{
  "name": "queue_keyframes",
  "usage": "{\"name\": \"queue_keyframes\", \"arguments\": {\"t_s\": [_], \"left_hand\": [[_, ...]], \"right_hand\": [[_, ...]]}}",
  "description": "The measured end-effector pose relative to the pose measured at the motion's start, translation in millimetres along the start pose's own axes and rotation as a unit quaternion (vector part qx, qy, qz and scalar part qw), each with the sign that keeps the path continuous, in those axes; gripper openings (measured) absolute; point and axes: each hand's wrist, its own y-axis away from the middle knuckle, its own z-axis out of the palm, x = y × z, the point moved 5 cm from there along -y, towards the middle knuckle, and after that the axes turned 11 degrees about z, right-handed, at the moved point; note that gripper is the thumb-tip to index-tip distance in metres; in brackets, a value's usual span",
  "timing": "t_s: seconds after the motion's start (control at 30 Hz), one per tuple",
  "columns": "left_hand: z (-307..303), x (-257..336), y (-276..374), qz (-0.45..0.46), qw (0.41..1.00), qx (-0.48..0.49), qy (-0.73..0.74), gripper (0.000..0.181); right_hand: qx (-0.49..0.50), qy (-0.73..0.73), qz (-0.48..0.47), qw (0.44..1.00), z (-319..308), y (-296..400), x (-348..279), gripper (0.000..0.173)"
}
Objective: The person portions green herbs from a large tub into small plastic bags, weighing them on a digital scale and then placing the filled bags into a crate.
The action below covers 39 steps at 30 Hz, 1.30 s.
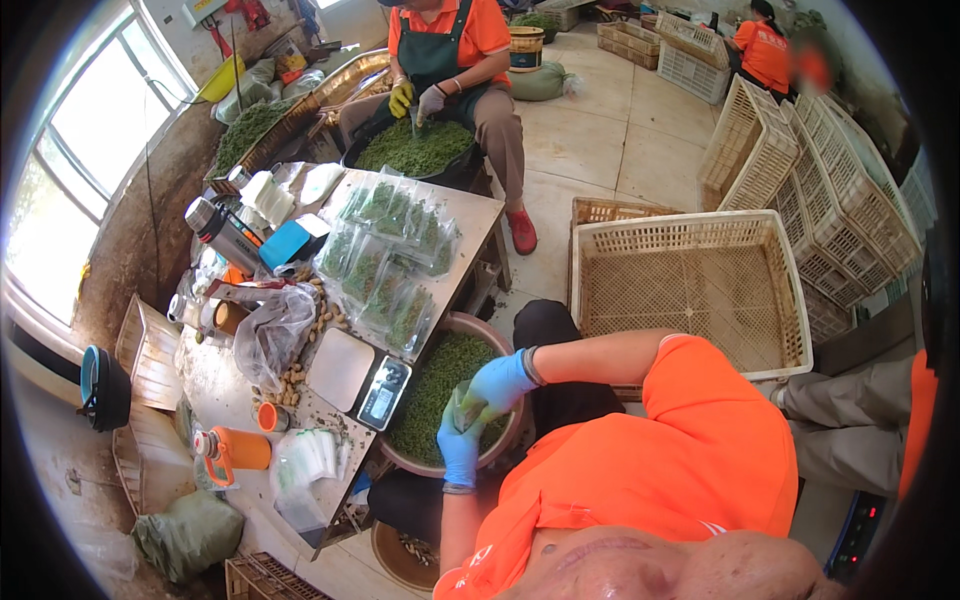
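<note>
Both of my hands, in blue gloves, are together over a pink plastic tub (495, 330) of small green berries (450, 367) that look like green peppercorns. My left hand (457, 446) grips a small clear plastic bag (463, 405) from below. At the bag's upper side, my right hand (496, 384) has its fingers on it; its fingertips are partly hidden. Some green shows inside the bag. Beside the tub, a digital scale (341, 369) with a lit display (384, 397) sits on the table. Empty clear bags (304, 469) lie at the near table corner.
Several filled bags (382, 262) lie on the table behind the scale. Peanuts (289, 386), an orange flask (240, 448) and a steel thermos (225, 232) stand or lie to the left. Across sits a gloved co-worker (442, 52) with a black tub (420, 146). Plastic crates (682, 292) stand right.
</note>
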Motion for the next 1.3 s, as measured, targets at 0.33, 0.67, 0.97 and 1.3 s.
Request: {"name": "queue_keyframes", "arguments": {"t_s": [0.33,0.67,0.97,1.3], "left_hand": [[15.9,14.0,-1.6,0.055,0.998,0.032,-0.014,0.066],[15.5,10.1,-1.2,0.056,0.998,0.013,-0.012,0.058],[12.5,3.1,-1.1,0.008,0.999,-0.016,-0.044,0.058],[22.8,19.3,-4.3,0.036,0.999,-0.015,0.006,0.067]], "right_hand": [[0.022,0.022,-0.051,0.998,15.3,-6.4,1.3,0.032],[0.016,0.014,-0.056,0.998,7.4,0.0,-7.3,0.031],[-0.015,-0.053,-0.013,0.998,15.1,-12.8,8.3,0.033],[-0.019,-0.014,0.021,1.000,12.5,-15.0,17.9,0.033]]}}
